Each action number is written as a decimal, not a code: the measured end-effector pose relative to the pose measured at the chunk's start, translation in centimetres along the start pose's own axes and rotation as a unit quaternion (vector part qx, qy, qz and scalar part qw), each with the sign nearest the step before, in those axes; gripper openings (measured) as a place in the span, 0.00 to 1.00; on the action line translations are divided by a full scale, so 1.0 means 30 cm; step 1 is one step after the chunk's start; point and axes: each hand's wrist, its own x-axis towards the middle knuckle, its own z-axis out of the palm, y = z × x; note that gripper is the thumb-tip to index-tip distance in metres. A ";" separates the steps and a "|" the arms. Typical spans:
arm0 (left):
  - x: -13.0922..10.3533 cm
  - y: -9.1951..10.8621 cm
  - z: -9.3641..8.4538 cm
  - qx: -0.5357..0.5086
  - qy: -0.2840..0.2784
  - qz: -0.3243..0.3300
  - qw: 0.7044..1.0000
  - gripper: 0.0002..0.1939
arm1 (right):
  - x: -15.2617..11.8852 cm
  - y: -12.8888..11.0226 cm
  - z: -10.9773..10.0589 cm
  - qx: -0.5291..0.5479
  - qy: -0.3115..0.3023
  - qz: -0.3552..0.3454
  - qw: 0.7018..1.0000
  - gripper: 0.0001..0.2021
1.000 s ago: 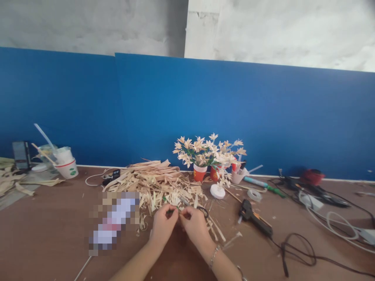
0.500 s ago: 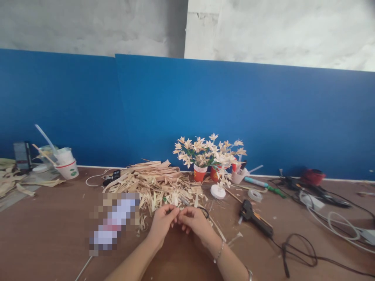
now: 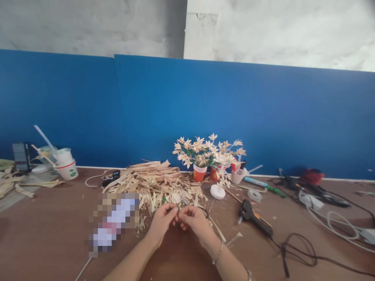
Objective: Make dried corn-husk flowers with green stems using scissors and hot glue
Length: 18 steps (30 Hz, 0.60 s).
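Observation:
My left hand and my right hand meet fingertip to fingertip at the front of a heap of pale dry strips. Both are pinched closed. A small green piece shows between the fingertips; the rest of it is hidden. Behind my right hand lie scissors, partly covered. Pale flowers on green stems stand in a red cup beyond the heap, with more flowers to its right above a round white lid-like base.
A black glue gun with its cord lies to the right, near a tape roll. White and black cables spread at the far right. A blurred-out object lies left of my hands. A white cup stands at the back left.
The green piece now shows above my fingertips, where it was not visible before. My hands have hardly moved.

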 end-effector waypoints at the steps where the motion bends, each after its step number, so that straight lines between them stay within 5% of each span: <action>1: 0.000 0.001 0.002 0.008 0.006 0.000 1.000 0.12 | 0.002 0.004 0.002 -0.009 0.009 -0.006 1.000 0.18; 10: -0.005 -0.011 0.008 0.101 0.066 0.016 0.993 0.10 | 0.014 0.040 0.014 -0.091 0.067 -0.054 0.992 0.14; 18: -0.016 -0.028 0.004 0.161 0.104 0.109 0.975 0.09 | 0.011 0.048 0.019 -0.091 0.080 -0.060 0.991 0.13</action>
